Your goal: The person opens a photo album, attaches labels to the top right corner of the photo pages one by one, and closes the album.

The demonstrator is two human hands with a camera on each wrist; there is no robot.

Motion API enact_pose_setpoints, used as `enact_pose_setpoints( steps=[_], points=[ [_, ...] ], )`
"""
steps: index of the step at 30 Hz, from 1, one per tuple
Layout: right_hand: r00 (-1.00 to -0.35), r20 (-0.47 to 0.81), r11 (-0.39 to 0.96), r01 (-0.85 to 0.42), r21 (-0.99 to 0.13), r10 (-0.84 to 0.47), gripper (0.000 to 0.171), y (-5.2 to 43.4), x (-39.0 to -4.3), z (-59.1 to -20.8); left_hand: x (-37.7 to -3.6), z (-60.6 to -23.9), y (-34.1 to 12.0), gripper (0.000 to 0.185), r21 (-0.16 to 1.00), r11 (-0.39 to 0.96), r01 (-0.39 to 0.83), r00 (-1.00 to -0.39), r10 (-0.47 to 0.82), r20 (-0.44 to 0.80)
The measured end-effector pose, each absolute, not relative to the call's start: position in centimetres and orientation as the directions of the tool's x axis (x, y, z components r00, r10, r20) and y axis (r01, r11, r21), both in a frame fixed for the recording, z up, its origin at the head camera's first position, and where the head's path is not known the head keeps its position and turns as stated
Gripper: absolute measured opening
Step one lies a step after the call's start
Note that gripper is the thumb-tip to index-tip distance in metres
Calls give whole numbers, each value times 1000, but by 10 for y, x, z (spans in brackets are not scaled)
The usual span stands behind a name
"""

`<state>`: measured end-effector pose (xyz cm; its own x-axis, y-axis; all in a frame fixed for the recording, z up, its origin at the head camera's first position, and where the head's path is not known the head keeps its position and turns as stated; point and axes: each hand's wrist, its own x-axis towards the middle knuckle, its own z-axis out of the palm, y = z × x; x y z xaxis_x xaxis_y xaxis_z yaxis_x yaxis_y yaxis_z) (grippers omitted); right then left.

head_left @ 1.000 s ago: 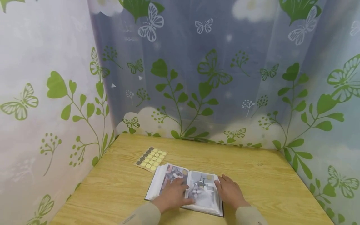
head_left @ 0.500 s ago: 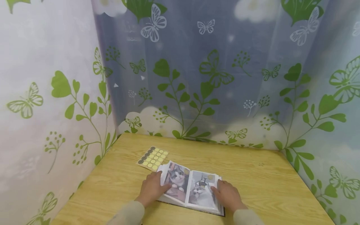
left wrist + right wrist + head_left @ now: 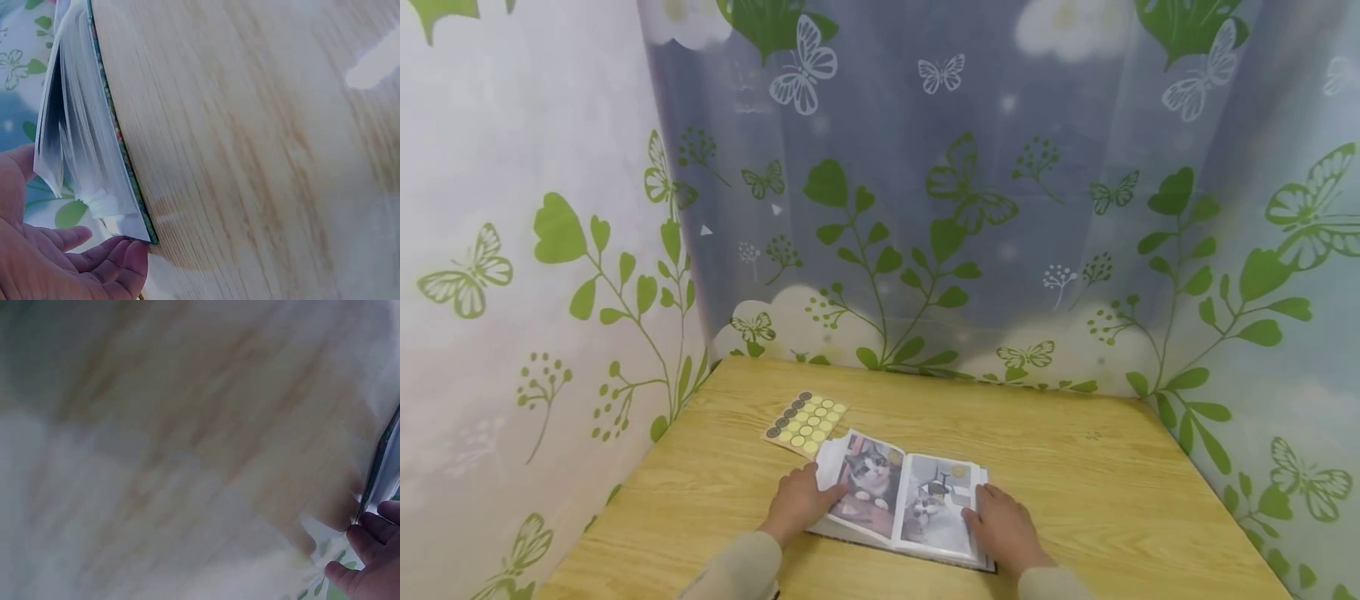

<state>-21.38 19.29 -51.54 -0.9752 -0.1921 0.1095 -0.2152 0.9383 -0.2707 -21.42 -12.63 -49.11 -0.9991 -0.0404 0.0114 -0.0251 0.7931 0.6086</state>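
Note:
An open photo album lies on the wooden table and shows two cat photos. My left hand rests at the album's left edge with its thumb by the page. In the left wrist view its fingers lie fairly straight against the corner of the stacked pages. My right hand lies flat on the right page's outer edge. The right wrist view is blurred; its fingertips touch the album's edge.
A sheet of round yellow and dark stickers lies just behind the album's left corner. Leaf-and-butterfly curtains close in the table at the back and on both sides. Bare wood lies to the right of the album.
My left hand has slid off the middle of the album to its left edge, uncovering the left cat photo. The right hand has stayed on the right edge.

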Motion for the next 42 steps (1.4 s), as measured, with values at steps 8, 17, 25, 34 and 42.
enact_pose_setpoints(
  steps=[8,17,25,34,42],
  points=[
    [-970,111,931,-239,-277,-216,51,195,-214,-515,-213,-485,-125,73,694,719,-37,-999,-53,1],
    [-966,97,934,-256,-249,-239,50,197,-215,-517,-222,-488,-127,68,792,587,-167,-985,-133,-109],
    [-970,94,937,-241,-254,-224,49,198,-216,-518,-229,-489,-128,83,816,514,-263,-964,-167,-206],
    [-973,85,937,-229,-265,-214,49,196,-213,-516,-236,-499,-132,89,871,388,-300,-952,-172,-252],
    [-972,93,931,-232,-280,-214,49,192,-213,-512,-232,-487,-131,52,918,340,-205,-978,-111,-177]
  ],
)
